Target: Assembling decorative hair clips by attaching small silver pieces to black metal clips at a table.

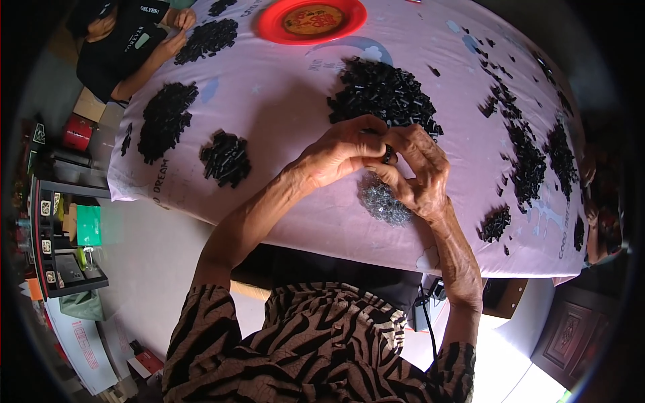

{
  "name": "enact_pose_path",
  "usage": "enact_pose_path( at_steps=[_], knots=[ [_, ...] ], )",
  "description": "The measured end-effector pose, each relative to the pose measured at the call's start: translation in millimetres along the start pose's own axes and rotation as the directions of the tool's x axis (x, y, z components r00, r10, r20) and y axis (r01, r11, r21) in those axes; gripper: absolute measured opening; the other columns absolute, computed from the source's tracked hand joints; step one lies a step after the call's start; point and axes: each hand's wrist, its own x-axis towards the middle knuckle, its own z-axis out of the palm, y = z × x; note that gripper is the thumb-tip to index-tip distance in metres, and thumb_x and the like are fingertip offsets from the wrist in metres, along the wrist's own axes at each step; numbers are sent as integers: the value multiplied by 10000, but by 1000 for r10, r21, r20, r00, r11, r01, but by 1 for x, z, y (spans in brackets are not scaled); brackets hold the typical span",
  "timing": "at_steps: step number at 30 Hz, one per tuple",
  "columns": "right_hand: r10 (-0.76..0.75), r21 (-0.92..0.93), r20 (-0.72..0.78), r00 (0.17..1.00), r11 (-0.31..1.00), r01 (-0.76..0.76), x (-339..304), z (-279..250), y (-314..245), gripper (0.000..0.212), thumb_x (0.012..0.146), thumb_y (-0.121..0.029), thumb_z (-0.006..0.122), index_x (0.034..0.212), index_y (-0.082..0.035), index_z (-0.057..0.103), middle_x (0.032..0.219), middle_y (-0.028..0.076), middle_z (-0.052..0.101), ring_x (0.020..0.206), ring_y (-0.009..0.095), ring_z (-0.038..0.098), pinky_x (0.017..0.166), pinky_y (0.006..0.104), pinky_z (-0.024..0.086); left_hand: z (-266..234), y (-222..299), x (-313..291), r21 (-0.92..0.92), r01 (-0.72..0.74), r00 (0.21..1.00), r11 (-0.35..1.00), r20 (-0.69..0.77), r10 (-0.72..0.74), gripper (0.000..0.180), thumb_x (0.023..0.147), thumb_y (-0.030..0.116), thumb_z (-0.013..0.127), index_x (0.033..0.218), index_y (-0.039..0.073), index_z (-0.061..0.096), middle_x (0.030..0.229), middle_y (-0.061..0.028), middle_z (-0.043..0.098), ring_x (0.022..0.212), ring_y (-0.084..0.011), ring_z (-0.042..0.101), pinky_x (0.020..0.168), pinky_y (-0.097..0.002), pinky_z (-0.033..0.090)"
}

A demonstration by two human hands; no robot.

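Note:
My left hand (344,152) and my right hand (418,171) meet above the table, fingertips pinched together. Between them shows a small black piece (388,154), mostly covered by the fingers, so its exact kind cannot be made out. Just beyond my hands spreads a large heap of short black tube-like parts (379,91). Under and beside my right hand lies a pile of small shiny, silvery or clear pieces (384,203). A smaller pile of similar black parts (226,158) sits to the left of my left forearm.
A pink cloth (289,218) covers the table. More black heaps (166,121) lie at left, others (527,164) at right. A red plate (269,23) sits at the far side. Another person (124,47) works at far left; a hand (591,215) shows at right.

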Motion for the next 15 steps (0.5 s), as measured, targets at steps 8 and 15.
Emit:
enact_pose_path(
  at_steps=[8, 15],
  knots=[
    [1, 0, -24, 1000, 1000, -1, -2, 0, 6, 368, 650, -181, 792, 897, 30, 620, 869, 131, 624, 731, 287, 595, 639, 362, 503, 7, 3, 1, -90, -6, 1000, 996, 0, 6, 463, 953, 430, 474, 1135, 6, 512, 1030, -173, 628, 989, -265, 627, 872, -381, 507],
    [19, 18, -53, 998, 1000, -18, -2, 1, 5, 323, 648, -155, 794, 856, 32, 631, 827, 119, 623, 691, 267, 586, 606, 349, 495, 8, 2, -1, -87, 2, 1000, 996, -19, -4, 480, 952, 429, 476, 1167, 0, 505, 1020, -174, 638, 993, -269, 632, 872, -380, 507]
  ],
)
